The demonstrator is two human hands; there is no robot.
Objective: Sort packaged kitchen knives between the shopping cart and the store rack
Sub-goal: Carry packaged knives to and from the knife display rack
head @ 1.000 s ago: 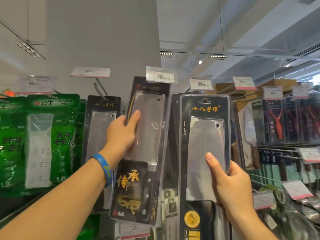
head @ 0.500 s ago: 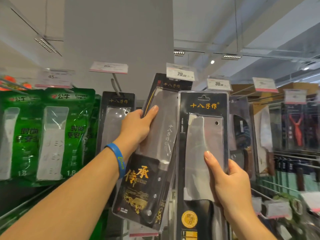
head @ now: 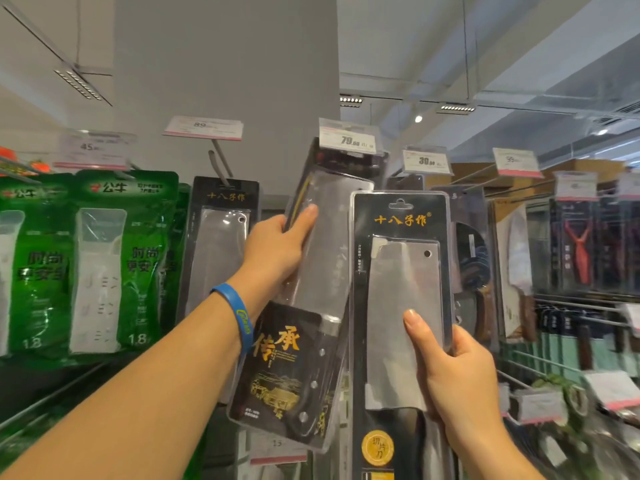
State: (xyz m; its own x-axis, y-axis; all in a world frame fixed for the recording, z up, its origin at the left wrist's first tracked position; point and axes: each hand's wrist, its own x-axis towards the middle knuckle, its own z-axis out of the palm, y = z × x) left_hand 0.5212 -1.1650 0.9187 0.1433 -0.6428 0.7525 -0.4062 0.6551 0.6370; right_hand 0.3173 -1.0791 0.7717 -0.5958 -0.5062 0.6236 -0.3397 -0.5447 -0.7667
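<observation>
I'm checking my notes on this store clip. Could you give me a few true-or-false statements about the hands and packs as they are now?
1. The right hand grips the right knife pack upright. True.
2. The left hand holds the left knife pack upright too. False: it is tilted, its top leaning right.
3. The blue wristband is on the right wrist. False: it is on the left wrist.
4. Green packs hang to the left of the knives. True.
</observation>
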